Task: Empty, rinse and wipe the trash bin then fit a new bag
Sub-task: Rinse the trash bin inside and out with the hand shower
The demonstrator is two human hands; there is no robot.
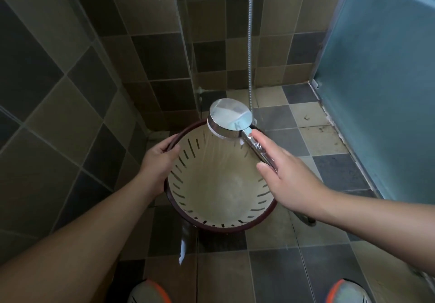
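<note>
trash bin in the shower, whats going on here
A person is rinsing the trash bin in a tiled shower corner. The left hand grips the bin's dark rim and holds it tilted toward the camera. The right hand holds the chrome shower head by its handle, and water sprays down into the cream, slotted inside. The bin looks empty, with no bag fitted. The metal hose hangs along the wall behind.

The round plastic trash bin [221, 192] is cream inside with dark slits and a maroon rim; the chrome shower head [229, 116] shines silver; the tiled floor [329, 142] is checkered grey and tan.
</note>
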